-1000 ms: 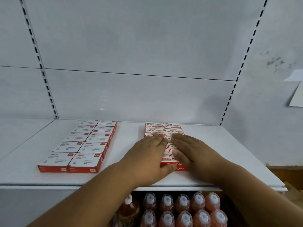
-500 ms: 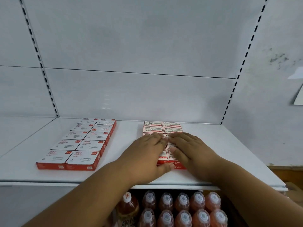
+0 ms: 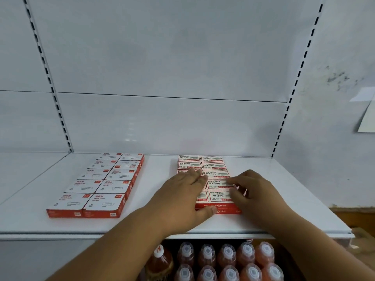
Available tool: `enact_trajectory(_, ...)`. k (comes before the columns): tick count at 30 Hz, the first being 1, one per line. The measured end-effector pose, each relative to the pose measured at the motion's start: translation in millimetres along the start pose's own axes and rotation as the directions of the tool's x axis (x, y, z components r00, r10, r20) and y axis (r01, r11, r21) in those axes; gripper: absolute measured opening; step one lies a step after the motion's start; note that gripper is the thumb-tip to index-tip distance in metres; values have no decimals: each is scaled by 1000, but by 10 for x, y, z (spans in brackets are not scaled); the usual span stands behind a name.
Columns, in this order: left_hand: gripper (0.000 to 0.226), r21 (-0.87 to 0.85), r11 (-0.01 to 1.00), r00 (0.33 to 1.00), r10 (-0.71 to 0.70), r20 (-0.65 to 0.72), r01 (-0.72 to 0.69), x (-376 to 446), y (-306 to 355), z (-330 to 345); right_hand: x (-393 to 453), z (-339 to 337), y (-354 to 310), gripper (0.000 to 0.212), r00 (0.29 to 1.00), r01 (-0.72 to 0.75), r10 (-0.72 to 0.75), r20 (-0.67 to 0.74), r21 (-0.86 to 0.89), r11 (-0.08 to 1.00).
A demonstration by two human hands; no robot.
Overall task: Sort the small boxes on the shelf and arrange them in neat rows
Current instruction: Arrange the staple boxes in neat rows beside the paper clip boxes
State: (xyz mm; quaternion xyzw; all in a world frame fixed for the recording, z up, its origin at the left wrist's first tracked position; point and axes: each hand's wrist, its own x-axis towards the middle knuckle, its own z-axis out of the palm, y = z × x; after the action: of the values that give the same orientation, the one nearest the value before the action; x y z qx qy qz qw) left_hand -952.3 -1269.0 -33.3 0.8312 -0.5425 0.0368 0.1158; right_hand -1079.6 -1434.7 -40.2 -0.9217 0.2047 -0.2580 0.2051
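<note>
At 3 o'clock on the white shelf point(image 3: 284, 199), flat open left hand point(image 3: 180, 199) and right hand point(image 3: 255, 193), pressed together a second ago, have parted over the staple boxes point(image 3: 213, 165), suggesting squared rows; paper-clip boxes point(image 3: 105, 183) lie at 9 o'clock.

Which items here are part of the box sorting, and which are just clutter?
Job:
- staple boxes, under both hands
- paper clip boxes
- shelf
- left hand
- right hand

Lying about:
- drink bottles below
- paper on wall
</note>
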Motion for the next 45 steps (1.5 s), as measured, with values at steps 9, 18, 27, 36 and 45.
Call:
enact_trajectory(9,83,-3,1000,1000,-7,22,7,-7,5,-4,-15,1,-43,30,999,23,-22,38,-34,999)
enact_trajectory(18,85,-292,949,990,-87,110,116,1,-53,-94,362,-91,-180,30,996,-52,48,80,47,998)
enact_trajectory(27,40,-946,56,849,-460,259,319,263,-141,-262,637,-51,-404,33,797,-600,453,400,613,513)
enact_trajectory(36,51,-920,-102,823,-418,385,378,430,-168,-88,634,50,-335,40,856,-515,399,329,473,715)
enact_trajectory(45,54,-927,-106,829,-420,371,361,472,-260,-105,690,69,-219,42,821,-571,401,407,568,592)
